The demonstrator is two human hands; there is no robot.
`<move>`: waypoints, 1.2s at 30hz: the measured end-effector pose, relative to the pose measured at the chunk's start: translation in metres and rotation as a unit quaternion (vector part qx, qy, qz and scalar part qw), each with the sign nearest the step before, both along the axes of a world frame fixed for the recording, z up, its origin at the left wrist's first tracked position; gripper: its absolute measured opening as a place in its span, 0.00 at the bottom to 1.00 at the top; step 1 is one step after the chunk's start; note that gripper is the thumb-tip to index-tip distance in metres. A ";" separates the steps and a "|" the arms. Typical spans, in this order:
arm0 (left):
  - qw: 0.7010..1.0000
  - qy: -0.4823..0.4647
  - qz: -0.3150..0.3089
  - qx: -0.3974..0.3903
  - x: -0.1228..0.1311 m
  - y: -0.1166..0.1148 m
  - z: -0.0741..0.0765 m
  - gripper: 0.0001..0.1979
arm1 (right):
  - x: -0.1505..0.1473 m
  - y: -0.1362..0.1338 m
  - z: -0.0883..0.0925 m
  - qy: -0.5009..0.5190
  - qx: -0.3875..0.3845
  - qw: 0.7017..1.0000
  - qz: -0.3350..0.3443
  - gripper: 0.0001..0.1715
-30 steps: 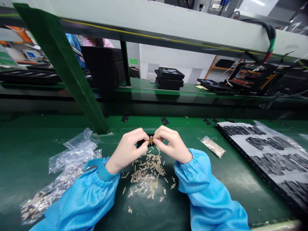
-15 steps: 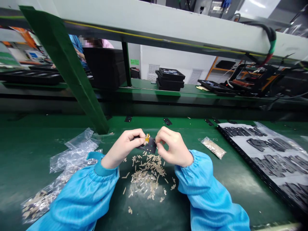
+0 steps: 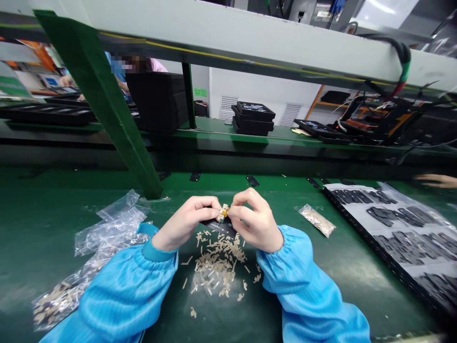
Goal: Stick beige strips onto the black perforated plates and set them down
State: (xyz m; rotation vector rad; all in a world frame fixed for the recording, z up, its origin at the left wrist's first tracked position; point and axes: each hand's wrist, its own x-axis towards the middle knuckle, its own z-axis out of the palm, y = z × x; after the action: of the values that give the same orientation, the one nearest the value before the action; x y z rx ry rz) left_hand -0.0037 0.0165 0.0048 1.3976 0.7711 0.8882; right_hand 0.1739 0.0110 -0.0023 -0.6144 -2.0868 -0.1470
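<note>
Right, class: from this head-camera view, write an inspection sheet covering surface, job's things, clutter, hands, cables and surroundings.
surface: green workbench top
job's things: small yellow part pinched over black piece; beige strips piled below
clutter: clear plastic bags left; strip-filled bag right
hands: left hand, right hand both on the part
cables: black cable over overhead beam
surroundings: stacked black trays; co-worker behind; another person's hand at right edge

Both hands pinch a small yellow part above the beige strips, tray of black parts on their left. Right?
No: the head view shows the tray of black parts right of the left hand and right hand, not left.
</note>
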 end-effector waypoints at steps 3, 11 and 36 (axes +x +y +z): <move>1.000 -0.010 0.021 0.010 0.001 0.001 0.000 0.09 | 0.001 0.000 0.002 0.042 -0.037 0.998 0.010 0.09; 0.970 0.031 0.186 0.155 0.011 -0.004 -0.010 0.07 | -0.004 0.005 -0.005 0.273 -0.327 0.905 0.017 0.17; 0.965 -0.006 0.208 0.160 0.028 -0.015 -0.018 0.07 | -0.018 -0.002 -0.015 0.309 -0.344 0.887 0.015 0.28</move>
State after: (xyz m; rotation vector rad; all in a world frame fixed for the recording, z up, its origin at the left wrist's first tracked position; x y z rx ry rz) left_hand 0.0244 0.0017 -0.0131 1.5333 0.9636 1.3951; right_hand 0.1563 0.0091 -0.0170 -0.8992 -1.4777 0.7522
